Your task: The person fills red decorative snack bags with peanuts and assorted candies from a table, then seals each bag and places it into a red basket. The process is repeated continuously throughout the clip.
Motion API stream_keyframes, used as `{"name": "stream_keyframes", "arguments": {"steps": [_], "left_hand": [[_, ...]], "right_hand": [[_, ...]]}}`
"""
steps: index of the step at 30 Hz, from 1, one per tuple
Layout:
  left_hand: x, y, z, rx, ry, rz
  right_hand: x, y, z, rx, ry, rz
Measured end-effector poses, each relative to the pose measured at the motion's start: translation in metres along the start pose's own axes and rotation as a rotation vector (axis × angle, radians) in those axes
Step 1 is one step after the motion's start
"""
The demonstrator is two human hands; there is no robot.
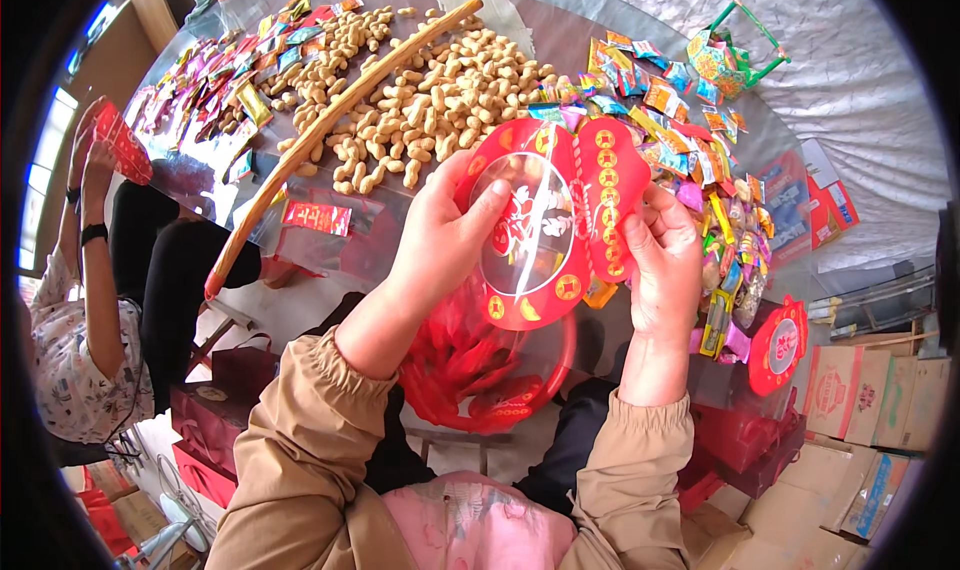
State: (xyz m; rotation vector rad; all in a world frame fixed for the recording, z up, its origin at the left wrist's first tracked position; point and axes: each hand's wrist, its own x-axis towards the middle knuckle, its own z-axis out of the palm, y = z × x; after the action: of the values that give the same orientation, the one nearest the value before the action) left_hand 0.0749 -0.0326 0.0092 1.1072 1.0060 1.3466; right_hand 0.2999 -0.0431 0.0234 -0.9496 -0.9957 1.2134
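Both my hands hold a red candy pouch (518,312) with a round clear window and gold coin prints. My left hand (440,225) grips its left edge, the thumb lying over the window. At the right, the thumb and fingers of my right hand (665,255) pinch the folded red side flap (608,195). Below the pouch, by my lap, a red basket (570,355) holds more red pouches or bags (455,345). Past my hands lies a heap of peanuts (430,105) on the table. Wrapped candies (655,100) are piled beside my right hand.
A long wooden stick (330,120) crosses the peanuts. More candies (190,95) lie far left, and a small green-handled basket (722,62) stands far right. Another red pouch (775,348) rests at the right edge. At left, a person (90,350) holds a red pouch. Cardboard boxes (850,395) stand lower right.
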Motion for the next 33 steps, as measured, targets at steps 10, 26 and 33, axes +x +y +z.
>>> {"name": "stream_keyframes", "arguments": {"steps": [10, 26, 33], "left_hand": [[-0.006, 0.005, -0.001, 0.784, 0.312, 0.601], [-0.017, 0.004, 0.006, 0.432, -0.081, 0.598], [-0.016, 0.019, 0.015, 0.417, -0.064, 0.611]], "right_hand": [[-0.008, -0.015, 0.026, 0.052, -0.012, -0.198], [-0.024, -0.005, 0.058, -0.740, -0.186, -0.698], [-0.024, 0.002, 0.048, -0.594, -0.101, -0.499]]}}
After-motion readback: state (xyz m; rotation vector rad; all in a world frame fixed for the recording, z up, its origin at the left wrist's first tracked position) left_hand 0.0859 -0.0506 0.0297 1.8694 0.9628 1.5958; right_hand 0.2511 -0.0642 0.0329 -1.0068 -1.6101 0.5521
